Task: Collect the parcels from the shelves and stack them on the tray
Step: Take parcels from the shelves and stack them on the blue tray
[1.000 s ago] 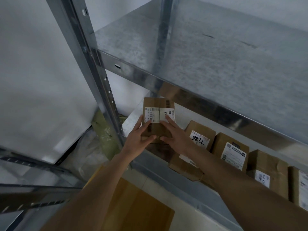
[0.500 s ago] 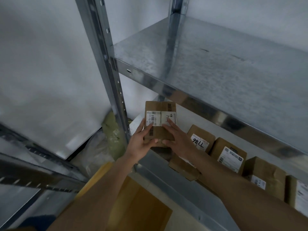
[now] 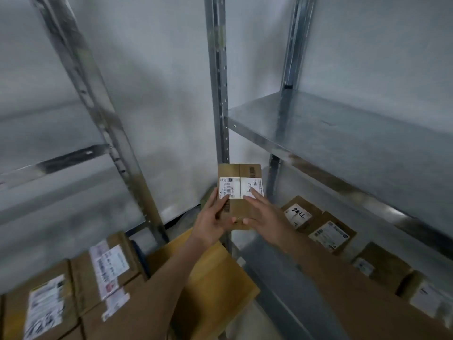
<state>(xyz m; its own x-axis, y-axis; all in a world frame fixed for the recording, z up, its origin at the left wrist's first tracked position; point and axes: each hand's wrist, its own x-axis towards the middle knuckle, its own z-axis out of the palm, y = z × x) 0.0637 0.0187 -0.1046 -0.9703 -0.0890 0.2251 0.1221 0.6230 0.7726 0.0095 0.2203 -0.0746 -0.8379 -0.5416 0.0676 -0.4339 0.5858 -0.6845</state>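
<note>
A small brown cardboard parcel (image 3: pixel 239 190) with a white barcode label is held upright in front of the shelf's metal post. My left hand (image 3: pixel 212 223) grips its left side and bottom. My right hand (image 3: pixel 263 214) holds its right side, fingers across the label. On the lower shelf (image 3: pixel 274 268) to the right lies a row of several more parcels, the nearest marked "98LL" (image 3: pixel 297 213), then another labelled one (image 3: pixel 331 235). Larger stacked parcels (image 3: pixel 73 288) sit at the bottom left. No tray can be made out.
An upper steel shelf (image 3: pixel 343 128) juts out at the right, just above the held parcel. Upright slotted posts (image 3: pixel 218 82) stand in the middle and at the left (image 3: pixel 98 106). A yellow-brown cardboard sheet (image 3: pixel 215 273) lies below my arms.
Both hands have drawn the parcel out of the lower shelf, clear of its front edge. My view has swung left and up, bringing the stacked parcels at the bottom left into sight.
</note>
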